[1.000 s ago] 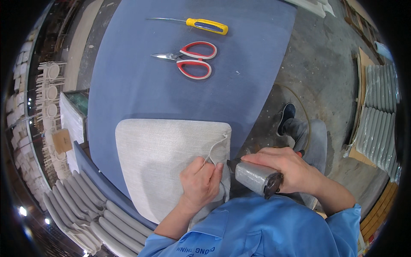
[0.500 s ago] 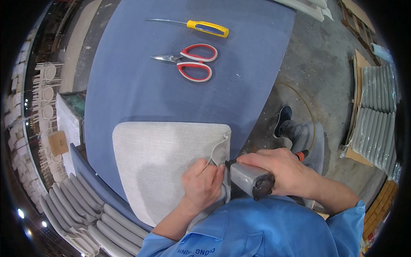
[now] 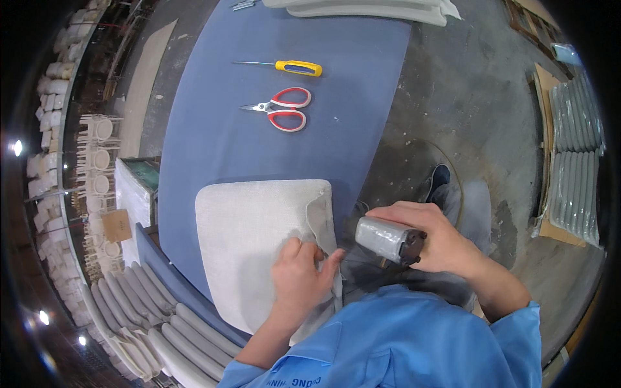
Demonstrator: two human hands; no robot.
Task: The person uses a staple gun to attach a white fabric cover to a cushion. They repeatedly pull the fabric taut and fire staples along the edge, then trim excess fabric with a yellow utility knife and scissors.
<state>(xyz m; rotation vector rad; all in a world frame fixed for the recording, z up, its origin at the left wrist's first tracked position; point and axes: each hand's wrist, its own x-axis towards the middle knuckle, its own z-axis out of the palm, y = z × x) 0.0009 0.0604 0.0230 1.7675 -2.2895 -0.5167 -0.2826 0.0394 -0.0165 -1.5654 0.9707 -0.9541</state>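
seat cushion (image 3: 259,239): left hand (image 3: 301,275) fingers pinch its fabric; right hand (image 3: 430,236) grips staple gun (image 3: 388,239).

The nose of the stapler (image 3: 387,238) is tucked behind the seat pad (image 3: 259,239) edge, so you can't see where it meets the fabric. The right hand (image 3: 433,239) wraps most of its body, grip hidden. The left hand (image 3: 299,279) covers the pad's near corner, and the blue sleeve blocks the pad's lower edge. Up top, the pale pads (image 3: 369,9) get chopped by the frame. The stacks (image 3: 61,90) on the far left are too small and dim to make out.
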